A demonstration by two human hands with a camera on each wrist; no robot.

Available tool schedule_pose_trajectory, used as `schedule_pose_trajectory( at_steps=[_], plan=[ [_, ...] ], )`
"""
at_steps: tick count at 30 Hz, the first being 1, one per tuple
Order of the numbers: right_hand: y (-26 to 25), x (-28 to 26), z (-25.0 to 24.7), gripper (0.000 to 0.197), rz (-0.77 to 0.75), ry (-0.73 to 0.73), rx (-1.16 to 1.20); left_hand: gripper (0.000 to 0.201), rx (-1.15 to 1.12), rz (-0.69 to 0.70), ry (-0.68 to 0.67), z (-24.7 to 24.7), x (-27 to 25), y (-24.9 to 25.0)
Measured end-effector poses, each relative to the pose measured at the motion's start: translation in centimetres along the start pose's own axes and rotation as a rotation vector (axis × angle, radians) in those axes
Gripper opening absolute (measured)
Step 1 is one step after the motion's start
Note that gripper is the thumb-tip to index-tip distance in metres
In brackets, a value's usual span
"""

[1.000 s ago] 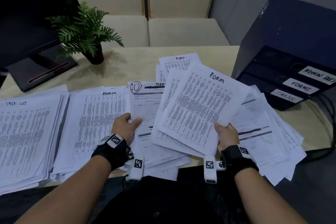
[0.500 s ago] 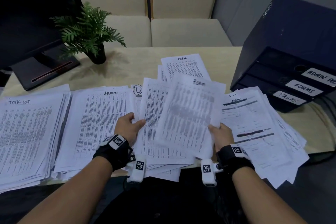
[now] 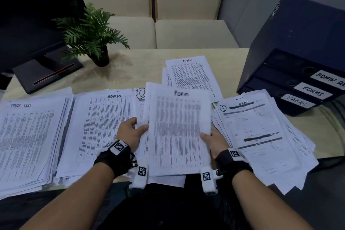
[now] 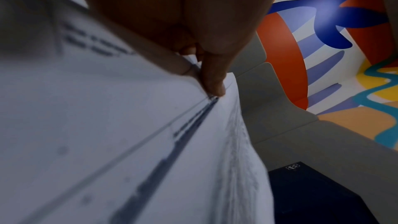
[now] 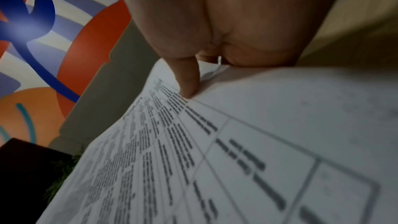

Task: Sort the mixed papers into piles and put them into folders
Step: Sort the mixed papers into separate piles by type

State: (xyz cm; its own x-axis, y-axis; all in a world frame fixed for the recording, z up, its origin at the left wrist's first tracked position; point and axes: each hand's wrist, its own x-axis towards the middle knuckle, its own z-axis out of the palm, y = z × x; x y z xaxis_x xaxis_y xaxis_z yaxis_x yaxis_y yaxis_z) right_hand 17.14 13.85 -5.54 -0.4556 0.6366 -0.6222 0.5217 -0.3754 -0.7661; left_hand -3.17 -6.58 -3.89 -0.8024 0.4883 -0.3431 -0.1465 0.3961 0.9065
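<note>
A sheaf of printed sheets headed "FORM" (image 3: 179, 129) is held upright-facing over the desk's near edge. My left hand (image 3: 130, 132) grips its left edge, thumb on top. My right hand (image 3: 212, 140) grips its right edge, thumb (image 5: 189, 81) pressing the printed face. In the left wrist view my thumb (image 4: 212, 77) pinches the paper edge (image 4: 129, 142). Left of it lie the "ADMIN" pile (image 3: 104, 127) and the "TASK LIST" pile (image 3: 28, 140). More form sheets (image 3: 192, 74) lie behind, and a loose "FORMS" heap (image 3: 257, 132) sits to the right.
A dark blue stack of binders (image 3: 298, 58) labelled ADMIN, FORMS and TASKS stands at the right. A potted fern (image 3: 89, 33) and a monitor base (image 3: 46, 73) stand at the back left. Bare desk (image 3: 134, 69) shows in the back middle. Beige seats lie beyond.
My right hand swung the form sheets leftward and squared them up. My left hand took hold of their left edge, so both hands now hold the sheaf.
</note>
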Motion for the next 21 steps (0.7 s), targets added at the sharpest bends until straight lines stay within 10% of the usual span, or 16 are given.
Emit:
schedule_pose_trajectory(
  at_steps=[10, 21],
  plan=[
    [0.0, -0.3, 0.6, 0.023, -0.068, 0.132, -0.018, 0.043, -0.043, 0.027, -0.013, -1.7, -0.4, 0.6],
    [-1.4, -3.4, -9.6, 0.016, -0.102, 0.514, -0.272, 0.019, -0.147, 0.101, -0.135, 0.6, -1.7, 6.0]
  ],
)
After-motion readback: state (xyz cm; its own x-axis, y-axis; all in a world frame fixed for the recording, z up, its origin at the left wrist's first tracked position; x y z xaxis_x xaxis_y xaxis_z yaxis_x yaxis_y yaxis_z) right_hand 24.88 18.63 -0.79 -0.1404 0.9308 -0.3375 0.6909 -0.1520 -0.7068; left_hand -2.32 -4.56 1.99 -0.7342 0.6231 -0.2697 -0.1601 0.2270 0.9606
